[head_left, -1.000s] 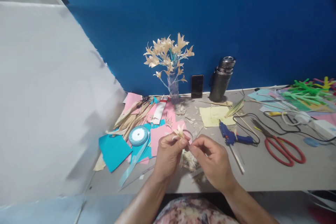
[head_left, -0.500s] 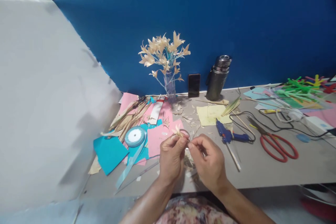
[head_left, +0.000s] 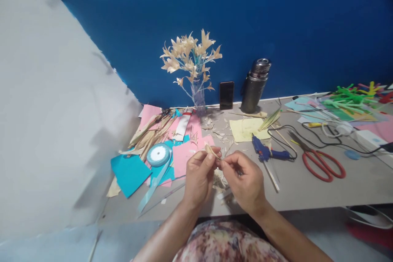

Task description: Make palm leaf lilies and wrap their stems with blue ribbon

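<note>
My left hand (head_left: 201,172) pinches a small pale corn-husk flower (head_left: 210,150) between thumb and fingers, above the front middle of the table. Just right of it, my right hand (head_left: 242,176) has thumb and forefinger pressed together at the flower's lower end; what lies in that pinch is too small to make out. Husk scraps (head_left: 220,182) lie beneath both hands. Behind them, a clear vase (head_left: 199,100) holds several finished husk flowers (head_left: 188,55) on light-blue stems.
Left are a ribbon roll (head_left: 159,154), blue paper (head_left: 130,175) and dry husk strips (head_left: 153,131). Right lie a blue glue gun (head_left: 267,151), red-handled scissors (head_left: 322,166), cables and yellow paper (head_left: 248,129). A phone (head_left: 226,95) and thermos (head_left: 256,86) stand by the wall.
The view has shifted slightly, so the tabletop items sit a little higher. The pale flower has turned in my left fingers and now shows its curved side. Both hands stay close together.
</note>
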The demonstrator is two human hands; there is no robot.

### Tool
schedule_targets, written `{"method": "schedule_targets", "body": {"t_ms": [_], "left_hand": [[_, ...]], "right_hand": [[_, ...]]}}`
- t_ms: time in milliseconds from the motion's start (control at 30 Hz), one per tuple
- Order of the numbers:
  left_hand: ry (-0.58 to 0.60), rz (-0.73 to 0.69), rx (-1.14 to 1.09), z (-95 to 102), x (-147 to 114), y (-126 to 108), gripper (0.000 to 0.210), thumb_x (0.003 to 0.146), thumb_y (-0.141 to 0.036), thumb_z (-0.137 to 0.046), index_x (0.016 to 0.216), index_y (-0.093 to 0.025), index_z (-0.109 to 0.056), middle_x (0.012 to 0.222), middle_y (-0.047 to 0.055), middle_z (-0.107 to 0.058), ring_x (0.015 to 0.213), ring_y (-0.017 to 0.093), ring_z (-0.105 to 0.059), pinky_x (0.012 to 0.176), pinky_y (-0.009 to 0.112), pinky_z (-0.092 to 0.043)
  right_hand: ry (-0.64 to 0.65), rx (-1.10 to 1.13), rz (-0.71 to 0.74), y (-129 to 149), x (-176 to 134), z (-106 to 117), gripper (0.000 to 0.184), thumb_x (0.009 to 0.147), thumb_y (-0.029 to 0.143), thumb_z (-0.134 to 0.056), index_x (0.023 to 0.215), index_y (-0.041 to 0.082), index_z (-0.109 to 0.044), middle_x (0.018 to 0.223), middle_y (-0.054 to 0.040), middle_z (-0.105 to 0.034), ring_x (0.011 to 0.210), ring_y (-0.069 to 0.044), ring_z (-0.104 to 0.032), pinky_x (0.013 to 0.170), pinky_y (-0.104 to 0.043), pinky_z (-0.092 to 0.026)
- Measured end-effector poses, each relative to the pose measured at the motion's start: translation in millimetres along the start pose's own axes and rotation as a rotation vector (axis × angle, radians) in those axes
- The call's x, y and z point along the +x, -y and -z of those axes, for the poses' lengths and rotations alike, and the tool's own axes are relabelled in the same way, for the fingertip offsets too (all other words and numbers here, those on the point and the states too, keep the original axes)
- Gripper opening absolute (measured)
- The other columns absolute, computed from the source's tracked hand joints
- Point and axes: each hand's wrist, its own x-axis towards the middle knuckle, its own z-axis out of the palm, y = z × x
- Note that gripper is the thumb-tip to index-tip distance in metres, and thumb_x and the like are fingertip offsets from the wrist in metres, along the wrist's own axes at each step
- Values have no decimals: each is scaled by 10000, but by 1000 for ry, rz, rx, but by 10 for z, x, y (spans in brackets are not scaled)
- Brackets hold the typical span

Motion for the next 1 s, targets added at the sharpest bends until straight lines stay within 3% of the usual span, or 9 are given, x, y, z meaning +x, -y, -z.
{"method": "schedule_targets", "body": {"t_ms": [367, 533, 700, 833, 1000], "left_hand": [[-24, 14, -31, -14, 35, 103, 303, 653, -407, -883, 692, -147, -731, 639, -23, -580, 575, 75, -500, 617, 219, -434], [-52, 46, -51, 32, 74, 158, 317, 636, -404, -893, 736, -143, -743, 665, -17, -609, 587, 73, -518, 610, 209, -431], [48, 91, -28, 72, 66, 135, 272, 661, -332, -884, 820, -149, -759, 773, 15, -662, 661, 107, -591, 661, 240, -477], [68, 102, -2, 67, 51, 96, 234, 683, -310, -868, 796, -146, -746, 790, 16, -655, 675, 112, -590, 655, 244, -477], [24, 72, 50, 75, 88, -6, 253, 680, -329, -869, 738, -138, -714, 707, 0, -625, 619, 92, -552, 637, 227, -452]], "right_hand": [[28, 55, -91, 27, -28, -5, 179, 853, 216, -582, 680, 194, -621, 623, 6, -600, 559, -124, -546, 565, -230, -446], [140, 303, -352, -55, -12, 4, 202, 834, 323, -645, 696, 178, -619, 586, 26, -557, 501, -102, -461, 468, -217, -369], [201, 590, -575, -208, -23, -13, 283, 800, 418, -727, 712, 170, -623, 539, 59, -483, 455, -74, -366, 421, -200, -288], [205, 597, -594, -229, -21, -22, 303, 797, 434, -736, 712, 166, -623, 550, 49, -502, 469, -76, -382, 432, -199, -300], [280, 419, -485, -169, 0, 37, 232, 792, 385, -719, 792, 157, -680, 635, 15, -584, 549, -103, -478, 499, -209, -385]]}}
